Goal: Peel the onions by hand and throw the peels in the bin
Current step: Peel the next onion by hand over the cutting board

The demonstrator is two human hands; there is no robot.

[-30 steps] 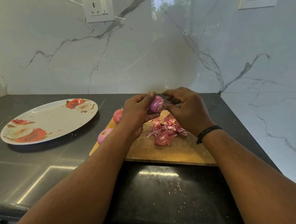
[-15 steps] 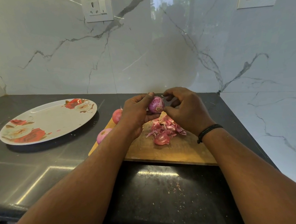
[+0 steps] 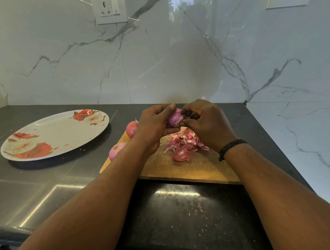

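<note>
Purple-pink and finely striped, the onion [image 3: 175, 117] being peeled sits in the middle of the frame, held above the far end of the wooden cutting board [image 3: 186, 167] between both hands. Its lengthwise stripes run roughly from upper right to lower left, which suggests a long axis tilted that way, though the fingers hide both ends, so which end points where cannot be told. The left hand [image 3: 153, 126] curls round it from the left, thumb laid over the top and fingers underneath. The right hand [image 3: 206, 124] closes in from the right, its fingertips pinching at the onion's right side; whether they grip a flap of skin is hidden. Three onions show in all: the held one, and two paler pink ones with skin on, one [image 3: 131, 128] at the board's far left corner and one [image 3: 115, 149] just below it at the board's left edge, both partly hidden by the left forearm. One loose heap of pink peels [image 3: 184, 145] lies on the board below the hands. A black band [image 3: 231, 147] circles the right wrist. One oval rose-patterned plate [image 3: 60, 131] rests on the dark countertop [image 3: 35, 189] at the left of the frame, and two wall sockets [image 3: 108, 7] are on the marble wall at the top.
</note>
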